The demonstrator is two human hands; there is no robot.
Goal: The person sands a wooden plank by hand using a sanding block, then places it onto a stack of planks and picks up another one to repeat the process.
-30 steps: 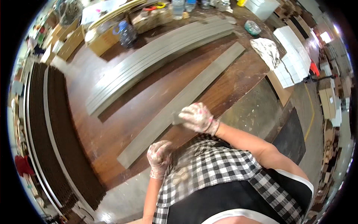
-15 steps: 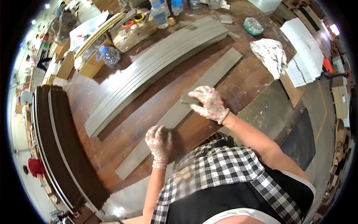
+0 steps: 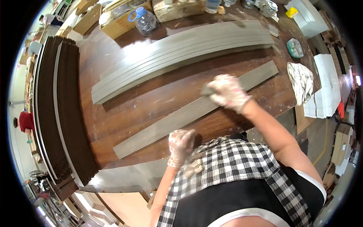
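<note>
A long grey plank (image 3: 166,125) lies slantwise on the brown table. Over its right half, my right hand (image 3: 230,92), in a pale spotted glove, is closed on a small grey block (image 3: 207,90), with motion blurring its edges. I cannot tell if the block is a sanding block. My left hand (image 3: 181,146), in a similar glove, is curled closed by the table's near edge, just below the plank; its palm side is hidden. Beyond the plank, several grey planks (image 3: 181,51) lie stacked side by side.
Dark brown ridged strips (image 3: 68,113) are stacked at the left. Along the far side stand a clear bottle with a blue cap (image 3: 145,20) and cardboard boxes (image 3: 121,24). To the right are a white rag (image 3: 300,83), a green-and-white bundle (image 3: 295,48) and white sheets (image 3: 327,85).
My view has turned, shifting the whole scene. My left hand has come off the plank toward the table's near edge. My right hand keeps the grey block over the plank.
</note>
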